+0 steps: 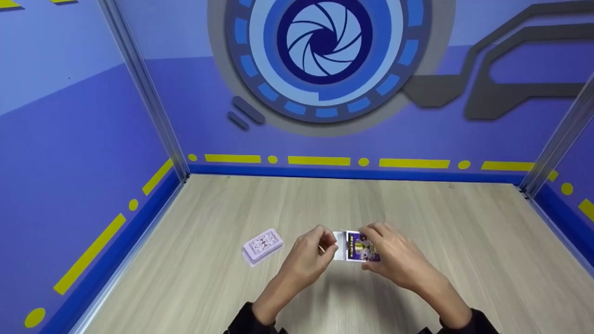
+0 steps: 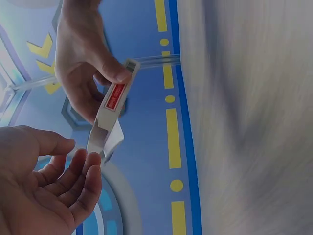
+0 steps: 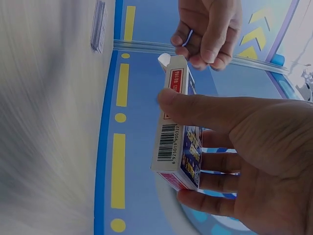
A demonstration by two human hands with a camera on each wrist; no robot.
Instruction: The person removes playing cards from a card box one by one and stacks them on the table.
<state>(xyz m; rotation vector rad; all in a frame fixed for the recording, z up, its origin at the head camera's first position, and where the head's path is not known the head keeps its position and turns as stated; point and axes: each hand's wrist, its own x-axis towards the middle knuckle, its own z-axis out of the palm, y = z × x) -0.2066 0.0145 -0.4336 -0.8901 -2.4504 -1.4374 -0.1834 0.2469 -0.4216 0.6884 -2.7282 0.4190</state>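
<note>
My right hand (image 1: 400, 256) grips a small playing-card box (image 1: 357, 247) above the table, thumb on one narrow side and fingers on the other. The box has a dark purple printed face, and its narrow side shows a barcode (image 3: 167, 144) and a red label (image 2: 115, 96). At its left end a white flap (image 1: 339, 246) stands out and the end is open. My left hand (image 1: 304, 256) hovers beside that end with loosely bent fingers, nothing held between them. Left of it, a stack of playing cards (image 1: 263, 243) lies on the table, patterned back up.
The light wood-grain table (image 1: 199, 287) is bounded by a blue back wall (image 1: 399, 139) and side walls with yellow markings. Metal corner posts (image 1: 153, 93) stand at the back left and back right.
</note>
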